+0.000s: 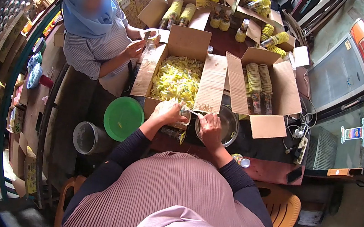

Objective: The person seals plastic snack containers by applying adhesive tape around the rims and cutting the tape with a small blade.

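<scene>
My left hand [168,112] is closed around a small clear plastic cup [185,116], held near the front edge of an open cardboard box. That box [212,78] is full of small yellow-wrapped packets [177,77]. My right hand [210,127] grips a thin, pale utensil [190,110] whose tip is at the cup's mouth; its exact kind is too small to tell. Beneath and beside my right hand stands a round metal bowl [232,120]. A yellow packet [182,137] shows just below the cup.
A co-worker [93,33] at the left holds another cup. A green basin [124,118] and a grey bucket [86,138] stand left of me. Boxes with stacked yellow cups [255,82] are at right and back. A lidded jar [241,161] lies near my right forearm.
</scene>
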A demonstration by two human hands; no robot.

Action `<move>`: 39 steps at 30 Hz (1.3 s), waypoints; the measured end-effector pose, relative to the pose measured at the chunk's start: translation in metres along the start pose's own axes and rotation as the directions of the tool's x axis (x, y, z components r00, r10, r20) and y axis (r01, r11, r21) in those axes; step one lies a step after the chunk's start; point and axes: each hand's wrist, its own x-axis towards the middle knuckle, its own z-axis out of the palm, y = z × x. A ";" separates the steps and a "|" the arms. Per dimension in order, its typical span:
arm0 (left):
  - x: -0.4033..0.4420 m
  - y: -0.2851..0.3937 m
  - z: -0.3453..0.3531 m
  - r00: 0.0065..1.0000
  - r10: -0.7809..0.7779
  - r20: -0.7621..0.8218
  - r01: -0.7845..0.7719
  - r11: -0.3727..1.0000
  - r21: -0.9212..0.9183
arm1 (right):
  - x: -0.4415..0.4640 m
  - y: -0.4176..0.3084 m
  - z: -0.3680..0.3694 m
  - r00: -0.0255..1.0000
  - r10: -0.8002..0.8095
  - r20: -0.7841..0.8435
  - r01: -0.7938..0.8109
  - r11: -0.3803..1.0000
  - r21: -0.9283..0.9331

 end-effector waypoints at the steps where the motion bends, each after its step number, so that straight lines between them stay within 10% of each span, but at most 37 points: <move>1: 0.002 -0.001 0.002 1.000 0.000 0.000 0.000 1.000 0.000 | 0.001 -0.002 0.001 1.000 0.025 0.010 -0.025 1.000 -0.004; 12: 0.017 -0.011 0.012 1.000 -0.001 -0.007 0.001 0.999 0.035 | 0.005 0.007 0.051 0.943 0.329 0.049 -0.333 0.936 0.114; 34: 0.013 0.009 0.020 0.992 0.087 -0.090 -0.077 0.990 0.117 | 0.004 -0.002 0.053 0.989 0.150 0.005 -0.150 0.986 0.074; 39: 0.012 -0.008 0.022 0.976 0.138 -0.170 -0.151 0.987 -0.062 | 0.008 0.013 0.051 0.906 0.417 0.067 -0.421 0.879 0.223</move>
